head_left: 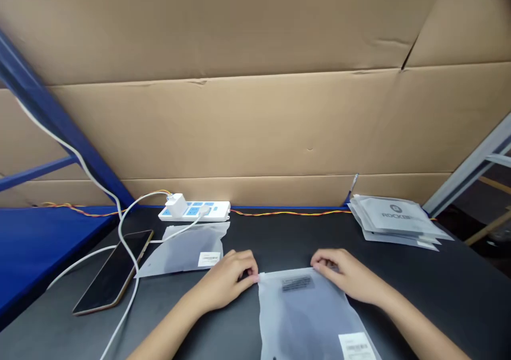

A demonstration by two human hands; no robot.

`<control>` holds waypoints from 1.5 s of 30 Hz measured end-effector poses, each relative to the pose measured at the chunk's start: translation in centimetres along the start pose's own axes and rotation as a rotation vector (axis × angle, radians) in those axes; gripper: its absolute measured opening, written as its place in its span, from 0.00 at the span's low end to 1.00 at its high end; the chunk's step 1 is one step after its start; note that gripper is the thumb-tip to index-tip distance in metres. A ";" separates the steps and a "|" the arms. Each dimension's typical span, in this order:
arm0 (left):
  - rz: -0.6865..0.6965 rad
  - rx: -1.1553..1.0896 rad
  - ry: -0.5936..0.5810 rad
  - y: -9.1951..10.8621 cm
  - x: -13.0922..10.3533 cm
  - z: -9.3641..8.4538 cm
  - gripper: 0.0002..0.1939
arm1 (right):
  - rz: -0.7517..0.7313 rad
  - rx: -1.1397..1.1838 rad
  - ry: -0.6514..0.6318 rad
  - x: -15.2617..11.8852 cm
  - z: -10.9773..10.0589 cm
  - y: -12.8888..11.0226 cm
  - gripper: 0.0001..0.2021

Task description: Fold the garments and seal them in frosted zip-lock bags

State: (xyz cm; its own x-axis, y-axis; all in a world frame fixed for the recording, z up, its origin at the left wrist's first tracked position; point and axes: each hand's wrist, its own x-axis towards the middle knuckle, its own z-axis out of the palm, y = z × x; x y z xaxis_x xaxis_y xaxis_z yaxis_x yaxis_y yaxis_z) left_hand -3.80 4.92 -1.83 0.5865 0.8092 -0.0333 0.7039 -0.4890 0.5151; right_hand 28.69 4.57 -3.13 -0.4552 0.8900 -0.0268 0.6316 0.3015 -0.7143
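Note:
A frosted plastic bag (311, 312) with a white barcode label and a dark printed patch lies flat on the black table, something dark showing through it. My left hand (233, 277) pinches the bag's top left corner between thumb and fingers. At the top right corner, my right hand (343, 272) has its fingers curled and closed on the bag's edge. Another frosted bag (179, 251) with a label lies to the left, beyond my left hand.
A phone (114, 272) lies at the left under a white cable (133, 264). Behind it is a white power strip (211, 211) with plugs. Several bags (393, 216) are stacked at the back right, near a pen (353, 185). Cardboard (255, 125) stands behind the table.

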 end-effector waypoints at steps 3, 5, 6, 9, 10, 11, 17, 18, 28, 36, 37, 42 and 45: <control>0.041 -0.031 -0.011 0.8 0.0 0.7 0.04 | -0.018 -0.006 -0.095 -0.2 0.7 -1.1 0.15; 0.062 -0.037 0.008 1.5 0.1 1.5 0.02 | -0.032 0.005 -0.114 -0.2 1.4 -2.1 0.12; 0.069 -0.038 0.017 1.9 0.2 1.9 0.02 | -0.036 0.026 -0.120 -0.2 1.8 -2.6 0.10; 0.086 -0.055 0.016 2.8 0.3 2.8 0.02 | -0.028 0.134 -0.139 0.0 3.4 -4.1 0.07; 0.094 -0.071 0.004 2.9 0.3 2.9 0.02 | -0.022 0.173 -0.134 0.1 4.0 -4.5 0.07; 0.102 -0.091 -0.012 3.0 0.3 3.0 0.02 | -0.019 0.208 -0.123 0.2 4.5 -4.9 0.08; 0.078 -0.333 -0.058 2.8 0.5 2.9 0.09 | -0.025 0.385 -0.010 0.8 6.3 -5.1 0.10; 0.062 -0.392 -0.063 2.7 0.6 2.9 0.12 | -0.030 0.407 0.008 0.9 6.3 -5.0 0.11; 0.067 -0.392 -0.080 3.4 0.8 3.3 0.15 | -0.097 0.345 -0.003 0.6 6.1 -5.2 0.13; -0.039 -0.497 0.233 -0.3 1.1 0.6 0.18 | -0.105 0.261 -0.016 0.3 3.1 -3.6 0.15; -0.073 -0.503 0.305 -1.0 1.1 0.0 0.18 | -0.103 0.264 -0.009 0.2 2.5 -3.4 0.16; -0.138 -0.493 0.497 -2.8 0.9 -1.3 0.18 | -0.085 0.313 -0.082 -0.7 0.1 -2.7 0.18; -0.104 -0.507 0.502 -2.1 1.2 -0.1 0.18 | -0.063 0.438 -0.082 -0.8 -0.1 -2.9 0.15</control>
State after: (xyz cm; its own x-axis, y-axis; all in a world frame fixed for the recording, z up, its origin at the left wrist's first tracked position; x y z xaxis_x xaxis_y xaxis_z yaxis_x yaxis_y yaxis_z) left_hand -4.62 6.92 -2.87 0.1856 0.9551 0.2310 0.4026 -0.2883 0.8688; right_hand 27.25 3.04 -1.02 -0.5436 0.8391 -0.0169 0.2840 0.1650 -0.9445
